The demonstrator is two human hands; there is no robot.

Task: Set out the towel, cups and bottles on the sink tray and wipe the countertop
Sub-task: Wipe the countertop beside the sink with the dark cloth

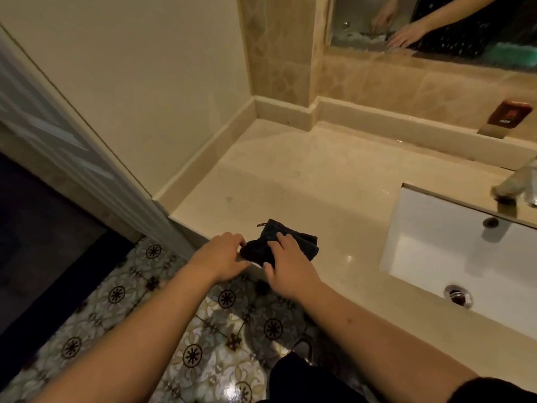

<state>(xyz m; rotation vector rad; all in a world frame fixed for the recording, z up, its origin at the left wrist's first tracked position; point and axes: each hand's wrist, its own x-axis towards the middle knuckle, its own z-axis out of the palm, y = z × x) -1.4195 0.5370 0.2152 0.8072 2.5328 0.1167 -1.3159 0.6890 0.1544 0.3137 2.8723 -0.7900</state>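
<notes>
A: What do you have on the head view?

B: I see 2 hands at the front edge of the counter [305,175], both on a dark cloth [290,238] that lies crumpled near the counter's left front corner. The left hand [223,257] has its fingers curled at the cloth's left end, pinching it there. The right hand [287,266] lies on top of the cloth with fingers fairly straight, pressing it down.

A: And the cloth, is it flat?

B: No, it's bunched, with a small red tag at its far corner. It sits well left of the white sink [453,257], on the beige stone.

A: Anything else around?

B: A tap [514,184] at the right edge above the sink, a small red-brown sign [508,113] on the back ledge, and a mirror [436,21] up top reflecting the arms. Patterned floor tiles [186,330] lie below the counter edge. I can't see cups, bottles or a tray from here
</notes>
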